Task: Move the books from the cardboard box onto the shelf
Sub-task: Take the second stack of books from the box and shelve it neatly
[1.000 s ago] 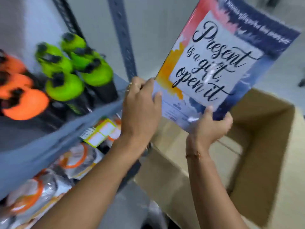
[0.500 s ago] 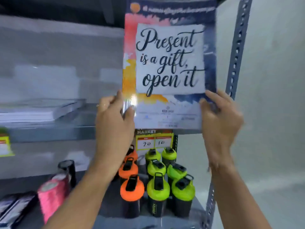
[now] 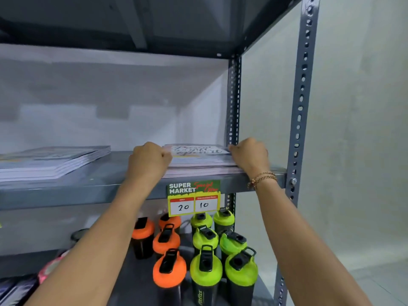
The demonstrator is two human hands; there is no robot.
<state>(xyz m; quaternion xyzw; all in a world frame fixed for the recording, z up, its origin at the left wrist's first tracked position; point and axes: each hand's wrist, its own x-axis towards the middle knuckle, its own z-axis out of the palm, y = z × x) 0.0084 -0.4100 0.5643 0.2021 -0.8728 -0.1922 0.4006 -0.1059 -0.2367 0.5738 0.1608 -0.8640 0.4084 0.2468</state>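
Note:
The book with the "Present is a gift, open it" cover lies flat on top of a small stack at the right end of the grey metal shelf. My left hand is curled against the stack's left edge. At the book's right edge, beside the rack post, my right hand pinches the cover. A second stack of books lies farther left on the same shelf. The cardboard box is out of view.
A "Super Market" price tag hangs from the shelf's front lip. On the shelf below stand orange-lidded bottles and green-lidded bottles. A perforated grey upright bounds the rack on the right, with a pale wall beyond.
The book was held upright in front of the rack; now it lies flat on the right-hand stack. Both hands came down with it to the stack's sides.

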